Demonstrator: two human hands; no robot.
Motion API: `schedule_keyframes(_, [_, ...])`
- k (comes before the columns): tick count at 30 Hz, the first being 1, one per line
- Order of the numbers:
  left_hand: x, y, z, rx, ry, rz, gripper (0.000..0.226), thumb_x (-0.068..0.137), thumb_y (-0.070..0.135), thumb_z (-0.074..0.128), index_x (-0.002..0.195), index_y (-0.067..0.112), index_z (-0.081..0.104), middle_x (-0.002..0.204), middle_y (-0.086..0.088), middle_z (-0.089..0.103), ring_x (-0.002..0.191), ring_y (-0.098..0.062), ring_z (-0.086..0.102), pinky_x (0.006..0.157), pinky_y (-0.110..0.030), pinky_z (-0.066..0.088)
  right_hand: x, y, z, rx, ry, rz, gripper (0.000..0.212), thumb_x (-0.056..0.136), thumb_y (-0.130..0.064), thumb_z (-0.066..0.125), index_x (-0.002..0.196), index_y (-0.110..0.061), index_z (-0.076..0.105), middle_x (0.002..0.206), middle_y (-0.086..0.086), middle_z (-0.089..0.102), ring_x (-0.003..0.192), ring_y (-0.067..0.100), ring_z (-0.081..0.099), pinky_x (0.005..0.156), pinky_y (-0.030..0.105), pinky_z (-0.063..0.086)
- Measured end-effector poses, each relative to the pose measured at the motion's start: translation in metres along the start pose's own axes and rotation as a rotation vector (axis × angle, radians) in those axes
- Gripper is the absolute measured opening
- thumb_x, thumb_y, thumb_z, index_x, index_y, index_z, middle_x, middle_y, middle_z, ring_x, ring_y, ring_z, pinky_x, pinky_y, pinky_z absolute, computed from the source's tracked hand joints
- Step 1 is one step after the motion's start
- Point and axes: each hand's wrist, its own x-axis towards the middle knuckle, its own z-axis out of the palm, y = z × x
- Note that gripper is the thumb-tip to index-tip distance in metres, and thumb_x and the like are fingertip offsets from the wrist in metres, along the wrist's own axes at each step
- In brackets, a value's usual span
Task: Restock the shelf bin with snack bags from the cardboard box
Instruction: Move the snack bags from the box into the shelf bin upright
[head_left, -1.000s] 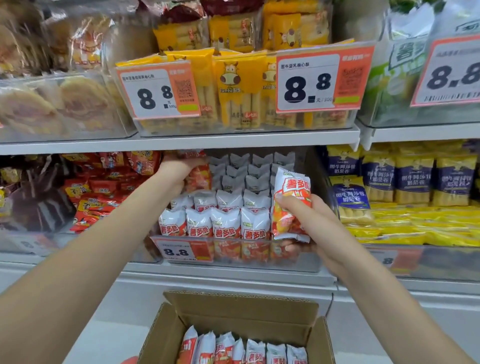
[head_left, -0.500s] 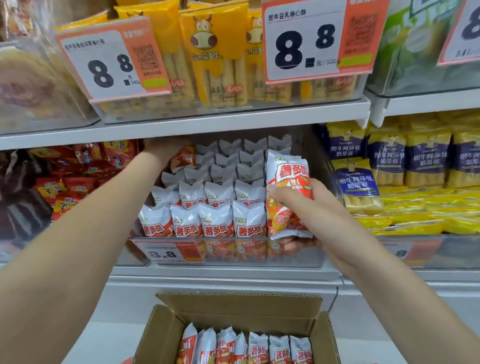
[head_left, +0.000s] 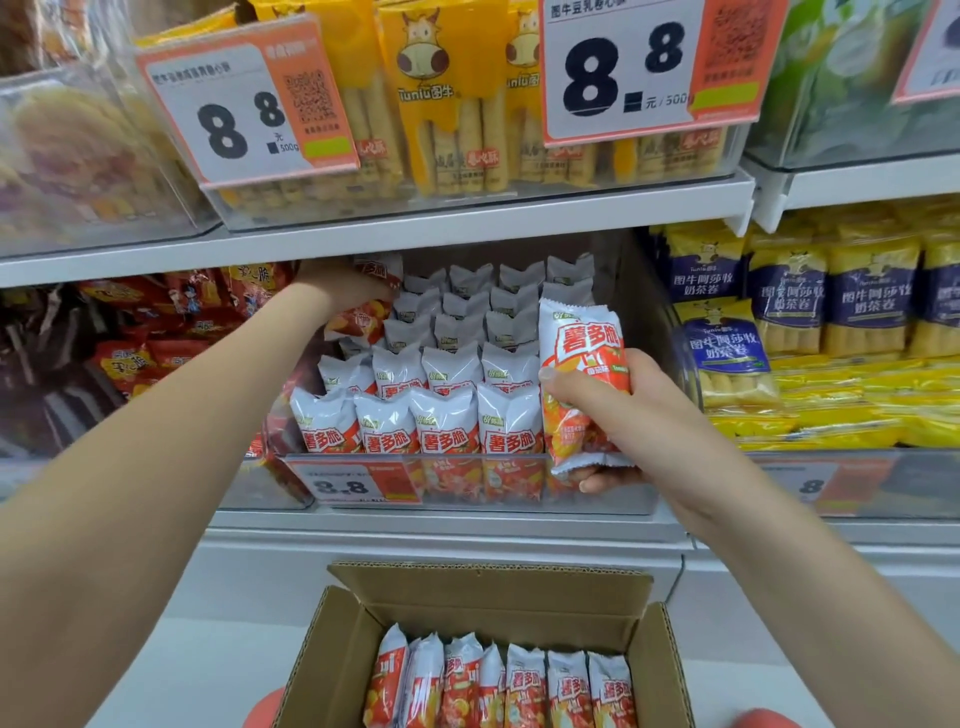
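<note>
Right hand grips snack bag mid-body (light, crinkly, slippery; likely crushable); left hand holds another bag deep in the bin.

At mid-frame a white shelf carries a clear shelf bin packed with rows of upright snack bags. The upper shelf carries a clear bin of yellow packs. At bottom centre, an open cardboard box holds more bags.
</note>
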Motion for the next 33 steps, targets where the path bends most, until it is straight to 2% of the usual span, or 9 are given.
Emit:
schedule_keyframes(4, [-0.002,-0.002,0.007,-0.158,0.065,-0.041,0.078,0.081,0.033,0.074,0.144,0.01,0.034,0.149,-0.011,0.038,0.135,-0.029,0.037,0.107,-0.029,0.033,-0.001,0.0,0.0,-0.004,-0.007,-0.004,0.047,0.081,-0.042,0.069,0.117,-0.023,0.047,0.095,0.001,0.067,0.058,0.009,0.069,0.047,0.026,0.055])
schedule_keyframes(7, [-0.001,-0.003,0.007,-0.296,0.18,-0.012,0.075,0.08,0.028,0.075,0.141,0.009,0.036,0.147,-0.011,0.039,0.136,-0.028,0.035,0.111,-0.029,0.029,-0.001,0.0,-0.002,-0.009,-0.015,-0.015,0.048,0.081,-0.042,0.069,0.118,-0.023,0.047,0.097,0.002,0.067,0.064,0.012,0.071,0.047,0.025,0.055])
schedule_keyframes(13, [0.0,-0.01,0.02,-0.311,0.181,0.033,0.072,0.079,0.037,0.074,0.139,0.012,0.043,0.144,-0.008,0.046,0.134,-0.028,0.041,0.112,-0.034,0.034,-0.002,0.001,-0.002,-0.019,-0.006,-0.013,0.048,0.081,-0.042,0.069,0.118,-0.023,0.046,0.099,0.001,0.066,0.071,0.014,0.07,0.046,0.024,0.053])
schedule_keyframes(17, [-0.001,-0.012,0.03,-0.349,0.269,0.06,0.068,0.084,0.037,0.07,0.139,0.01,0.041,0.143,-0.009,0.047,0.133,-0.029,0.041,0.109,-0.034,0.034,-0.002,0.002,-0.001,-0.022,-0.003,-0.01,0.049,0.081,-0.043,0.069,0.119,-0.024,0.045,0.1,0.001,0.066,0.074,0.015,0.07,0.047,0.025,0.055])
schedule_keyframes(21, [0.002,-0.014,0.033,-0.503,0.424,0.127,0.054,0.087,0.028,0.069,0.132,0.007,0.048,0.136,-0.008,0.054,0.129,-0.024,0.046,0.101,-0.02,0.033,-0.001,0.003,0.0,-0.033,-0.012,-0.008,0.047,0.081,-0.042,0.068,0.117,-0.023,0.046,0.1,0.002,0.065,0.074,0.015,0.07,0.046,0.024,0.054])
schedule_keyframes(25, [0.006,-0.014,0.039,-0.526,0.382,0.135,0.06,0.09,0.025,0.065,0.139,0.007,0.035,0.141,-0.008,0.046,0.133,-0.022,0.04,0.1,-0.017,0.027,0.001,0.005,0.001,-0.046,-0.007,-0.001,0.047,0.08,-0.043,0.069,0.116,-0.024,0.046,0.101,0.002,0.065,0.078,0.016,0.07,0.048,0.025,0.055])
schedule_keyframes(29, [0.011,-0.014,0.043,-0.508,0.33,0.117,0.075,0.089,0.03,0.065,0.144,0.006,0.02,0.148,-0.01,0.035,0.138,-0.023,0.032,0.111,-0.024,0.023,0.005,0.006,0.001,-0.042,0.005,0.004,0.047,0.08,-0.042,0.069,0.117,-0.024,0.045,0.101,0.002,0.066,0.078,0.018,0.071,0.046,0.023,0.053])
schedule_keyframes(33, [0.007,-0.014,0.048,-0.416,0.366,0.084,0.085,0.088,0.035,0.065,0.145,0.0,0.012,0.15,-0.018,0.026,0.14,-0.028,0.026,0.111,-0.025,0.02,0.006,0.005,0.004,-0.037,-0.01,0.003,0.05,0.081,-0.042,0.069,0.12,-0.023,0.043,0.099,0.001,0.065,0.061,0.01,0.07,0.044,0.022,0.052])
